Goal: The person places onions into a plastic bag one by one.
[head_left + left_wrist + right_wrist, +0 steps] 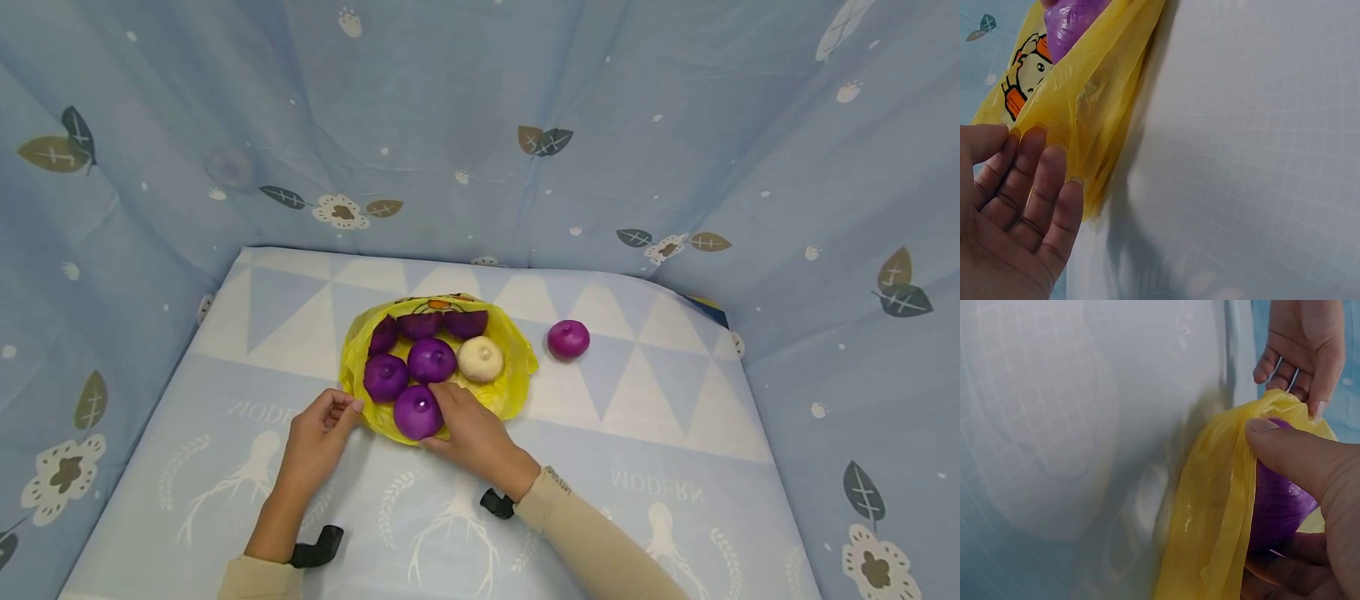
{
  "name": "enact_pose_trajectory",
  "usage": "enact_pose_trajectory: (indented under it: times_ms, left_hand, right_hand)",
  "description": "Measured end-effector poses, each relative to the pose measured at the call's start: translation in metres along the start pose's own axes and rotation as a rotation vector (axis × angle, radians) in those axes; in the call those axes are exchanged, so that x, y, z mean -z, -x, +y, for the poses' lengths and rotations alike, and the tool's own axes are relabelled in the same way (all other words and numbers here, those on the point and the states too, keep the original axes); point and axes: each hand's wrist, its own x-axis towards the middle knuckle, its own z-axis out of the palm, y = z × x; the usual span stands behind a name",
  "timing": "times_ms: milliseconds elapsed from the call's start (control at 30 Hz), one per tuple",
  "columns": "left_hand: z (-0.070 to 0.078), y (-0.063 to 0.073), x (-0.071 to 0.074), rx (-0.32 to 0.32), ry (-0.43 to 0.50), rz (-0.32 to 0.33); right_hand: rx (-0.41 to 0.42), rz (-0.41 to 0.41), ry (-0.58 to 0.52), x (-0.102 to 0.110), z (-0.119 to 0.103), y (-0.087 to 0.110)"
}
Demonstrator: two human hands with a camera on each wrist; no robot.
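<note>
A yellow plastic bag (517, 333) lies spread out with its mouth up, holding several purple onions (432, 361) and one white onion (481, 359). My right hand (476, 433) grips the front purple onion (417, 412) inside the near rim, its thumb across the bag's edge in the right wrist view and the other fingers on the far side. At the bag's near left edge, my left hand (318, 437) pinches the rim between thumb and fingertips; the left wrist view shows the yellow film (1104, 94) at those fingers (1047, 181).
A single red-purple onion (568, 340) sits on the patterned tablecloth (675, 433) right of the bag. Blue printed curtains (480, 125) enclose the table at the back and sides. Each wrist carries a black mount, such as the left one (318, 547).
</note>
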Motion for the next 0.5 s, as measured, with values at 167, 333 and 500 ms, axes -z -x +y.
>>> enact_pose_trajectory:
  times_ms: [167, 333, 500]
  left_hand:
    - [-0.0005, -0.0002, -0.0005, 0.004, -0.003, -0.003]
    - [-0.0006, -0.0002, -0.0011, 0.006, -0.005, -0.006]
    - [-0.0003, 0.0002, -0.0014, 0.003, -0.007, -0.005]
  right_hand:
    - [0.010, -0.004, 0.001, -0.0033, 0.0001, 0.0008]
    - [0.012, -0.013, 0.020, -0.0047, -0.0004, 0.0012]
    - [0.008, -0.022, 0.030, -0.0040, -0.0006, 0.0017]
